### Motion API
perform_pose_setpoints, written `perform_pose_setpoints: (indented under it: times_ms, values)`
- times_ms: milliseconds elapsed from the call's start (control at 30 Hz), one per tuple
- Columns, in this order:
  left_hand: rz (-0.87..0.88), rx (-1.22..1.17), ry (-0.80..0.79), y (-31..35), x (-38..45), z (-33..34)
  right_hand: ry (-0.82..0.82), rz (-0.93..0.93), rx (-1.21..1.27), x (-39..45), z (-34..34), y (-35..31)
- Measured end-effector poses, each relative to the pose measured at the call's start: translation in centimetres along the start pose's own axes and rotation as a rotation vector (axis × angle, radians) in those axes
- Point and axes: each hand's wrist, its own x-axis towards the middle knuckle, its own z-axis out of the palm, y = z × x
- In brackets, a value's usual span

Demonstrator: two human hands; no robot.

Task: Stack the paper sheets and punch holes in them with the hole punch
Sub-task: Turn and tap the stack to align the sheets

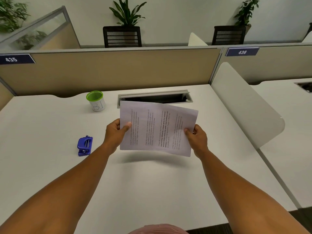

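A stack of printed paper sheets is held up above the white desk, its text running sideways. My left hand grips the stack's left edge, thumb on top. My right hand grips the right edge the same way. The sheets cast a shadow on the desk below them. A blue hole punch lies on the desk to the left of my left hand, apart from it and from the paper.
A white cup with a green rim stands at the back left. An open cable tray slot sits behind the paper. A beige partition closes the back, and a white side divider bounds the right.
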Motion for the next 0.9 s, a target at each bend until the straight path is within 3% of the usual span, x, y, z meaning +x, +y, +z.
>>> perform_pose_setpoints:
  times_ms: [233,667,900]
  values:
    - [-0.037,-0.096,0.056,1.3,0.4,-0.4,0.022,0.031,0.130,0.6,-0.3,-0.7]
    - [-0.172,-0.574,0.093,2.9,-0.3,1.8,0.128,0.178,0.491,0.8,0.1,-1.1]
    - [-0.147,-0.607,0.051,4.4,-0.9,4.4,0.139,0.194,0.590,0.7,1.0,-1.7]
